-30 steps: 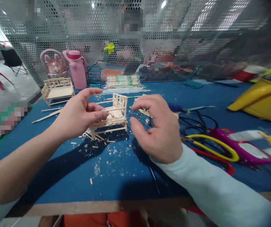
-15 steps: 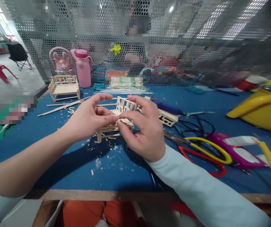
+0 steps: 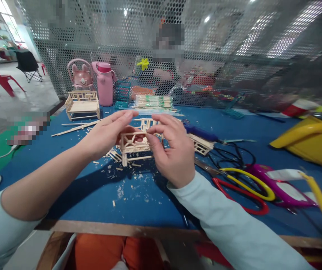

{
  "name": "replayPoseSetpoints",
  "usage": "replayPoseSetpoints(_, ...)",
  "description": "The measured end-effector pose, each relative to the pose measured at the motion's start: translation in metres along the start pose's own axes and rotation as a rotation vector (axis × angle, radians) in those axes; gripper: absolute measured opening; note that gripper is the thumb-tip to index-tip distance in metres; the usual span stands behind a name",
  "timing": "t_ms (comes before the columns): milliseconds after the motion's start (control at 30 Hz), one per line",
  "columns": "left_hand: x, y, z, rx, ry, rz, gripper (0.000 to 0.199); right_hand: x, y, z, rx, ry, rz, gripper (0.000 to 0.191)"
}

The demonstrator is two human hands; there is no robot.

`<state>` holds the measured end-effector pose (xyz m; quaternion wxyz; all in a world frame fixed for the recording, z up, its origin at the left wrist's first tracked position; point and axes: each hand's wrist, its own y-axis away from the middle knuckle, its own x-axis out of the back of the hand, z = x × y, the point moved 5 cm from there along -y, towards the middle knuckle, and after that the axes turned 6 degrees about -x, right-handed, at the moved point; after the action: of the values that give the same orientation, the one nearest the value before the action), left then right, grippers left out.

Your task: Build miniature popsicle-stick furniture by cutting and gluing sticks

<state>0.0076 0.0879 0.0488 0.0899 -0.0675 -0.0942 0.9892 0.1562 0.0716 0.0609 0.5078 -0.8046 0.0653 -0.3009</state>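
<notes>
A small bench-like frame of pale wooden sticks [image 3: 137, 148] stands on the blue table, between my hands. My left hand [image 3: 109, 129] is at its left side, with fingers bent around the back of the frame and their tips partly hidden. My right hand [image 3: 173, 148] pinches the frame's upper front rail near its right end with thumb and index finger. A crossed-stick panel shows below that rail. Cut stick pieces and shavings [image 3: 114, 155] lie around the frame's left legs.
A finished-looking stick bench [image 3: 82, 106], a pink bottle [image 3: 105, 84] and bundled sticks [image 3: 154, 101] stand at the back. To the right are another stick piece [image 3: 202, 144], a blue-handled tool [image 3: 200, 130], scissors [image 3: 247, 183], a purple object [image 3: 285, 187] and a yellow dustpan [image 3: 310, 140].
Both hands have drawn apart from the shared pinch over the frame. The frame's front rail and crossed panel now show. The whole view has shifted slightly.
</notes>
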Motion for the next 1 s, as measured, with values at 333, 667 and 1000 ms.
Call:
replayPoseSetpoints(333, -0.01, 0.019, -0.016, -0.082, -0.333, -0.207, 0.048, -0.001, 0.002, 0.003, -0.058, -0.096, 0.029, 0.004)
replayPoseSetpoints(667, -0.013, 0.021, -0.02, -0.047, -0.278, -0.17, 0.034, 0.015, 0.008, 0.018, -0.25, -0.354, 0.093, 0.003)
replayPoseSetpoints(1000, -0.009, 0.021, -0.018, 0.024, -0.203, -0.138, 0.03, 0.015, 0.008, 0.015, -0.212, -0.326, 0.037, 0.003)
